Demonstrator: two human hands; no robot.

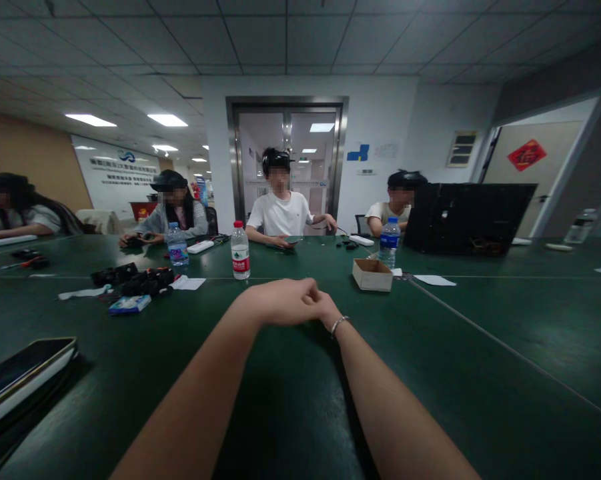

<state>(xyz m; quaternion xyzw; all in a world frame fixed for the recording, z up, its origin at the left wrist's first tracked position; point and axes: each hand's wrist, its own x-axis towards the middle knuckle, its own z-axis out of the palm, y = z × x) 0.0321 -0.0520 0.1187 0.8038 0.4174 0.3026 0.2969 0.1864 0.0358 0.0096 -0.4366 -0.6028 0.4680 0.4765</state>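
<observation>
My left hand (283, 300) is bent inward at the wrist above the green table (290, 400), its fingers curled near my right hand (326, 308). The two hands meet at the middle of the view and touch or overlap. My right hand is partly hidden behind the left one, with a silver bracelet (339, 325) round its wrist. No object shows between them, though the fingertips are hard to make out. A red-capped bottle (241, 253) stands beyond my left hand, and a small open box (373, 275) sits beyond my right.
Several people sit across the table, one in a white shirt (280, 213) opposite. A black monitor (470, 219) stands at the back right. Black devices (145, 280) and a blue packet (130, 305) lie left, a phone (25, 373) nearer. A blue-capped bottle (389, 243) is behind the box.
</observation>
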